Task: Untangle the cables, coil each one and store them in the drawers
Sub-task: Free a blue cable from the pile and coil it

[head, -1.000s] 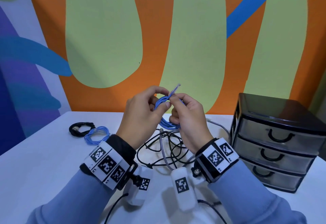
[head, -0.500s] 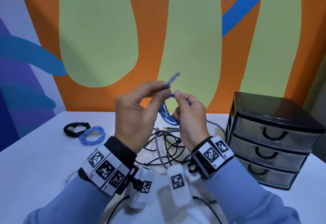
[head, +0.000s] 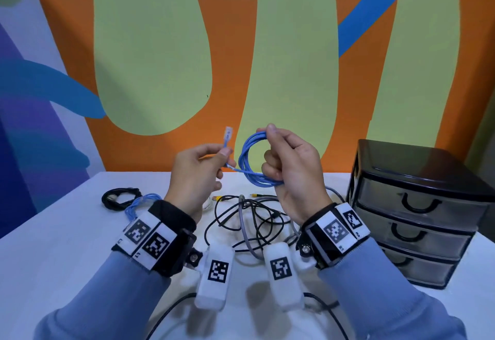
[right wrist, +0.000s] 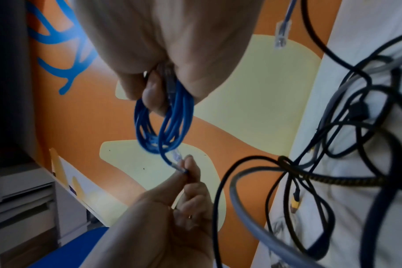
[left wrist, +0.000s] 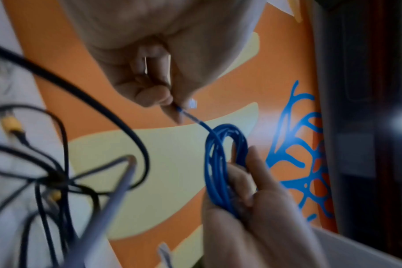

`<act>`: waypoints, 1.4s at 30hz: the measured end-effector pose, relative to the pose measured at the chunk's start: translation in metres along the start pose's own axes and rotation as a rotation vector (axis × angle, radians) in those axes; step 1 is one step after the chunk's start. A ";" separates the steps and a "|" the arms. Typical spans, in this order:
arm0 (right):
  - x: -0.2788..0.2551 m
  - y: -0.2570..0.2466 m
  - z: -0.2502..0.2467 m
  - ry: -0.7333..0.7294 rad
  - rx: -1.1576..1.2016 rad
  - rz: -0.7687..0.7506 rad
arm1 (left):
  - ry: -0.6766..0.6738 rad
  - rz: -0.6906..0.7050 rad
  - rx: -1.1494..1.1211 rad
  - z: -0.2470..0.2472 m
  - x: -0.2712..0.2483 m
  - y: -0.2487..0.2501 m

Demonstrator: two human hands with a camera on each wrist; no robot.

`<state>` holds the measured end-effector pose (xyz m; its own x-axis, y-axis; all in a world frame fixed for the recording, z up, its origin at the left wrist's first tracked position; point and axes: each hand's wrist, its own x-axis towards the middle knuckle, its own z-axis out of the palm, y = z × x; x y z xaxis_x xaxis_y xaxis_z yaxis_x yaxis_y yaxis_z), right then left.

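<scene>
You are finishing the coil of the blue cable [head: 254, 162], held above the table [head: 53, 246]: your right hand [head: 290, 168] grips the loops, your left hand [head: 197, 173] pinches its free end. Next, probably wrap that end around the coil, then open a drawer [head: 420, 207].
</scene>
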<state>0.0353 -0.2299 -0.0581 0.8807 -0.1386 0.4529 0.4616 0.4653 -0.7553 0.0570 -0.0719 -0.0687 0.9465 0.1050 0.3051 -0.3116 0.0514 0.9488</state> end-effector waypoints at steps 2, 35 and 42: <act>-0.002 -0.003 0.000 -0.080 -0.041 0.025 | -0.109 0.053 0.114 -0.002 -0.001 0.003; -0.001 0.006 -0.009 -0.116 -0.293 0.248 | -0.327 0.376 0.522 -0.005 -0.014 0.019; 0.004 0.006 -0.008 0.007 -0.153 0.275 | -0.055 0.651 0.493 0.004 -0.020 0.018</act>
<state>0.0423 -0.2349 -0.0648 0.9753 -0.0316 0.2188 0.2158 0.3495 -0.9117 0.0329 -0.0773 -0.0575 0.5953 -0.0864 0.7989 -0.7398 -0.4470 0.5029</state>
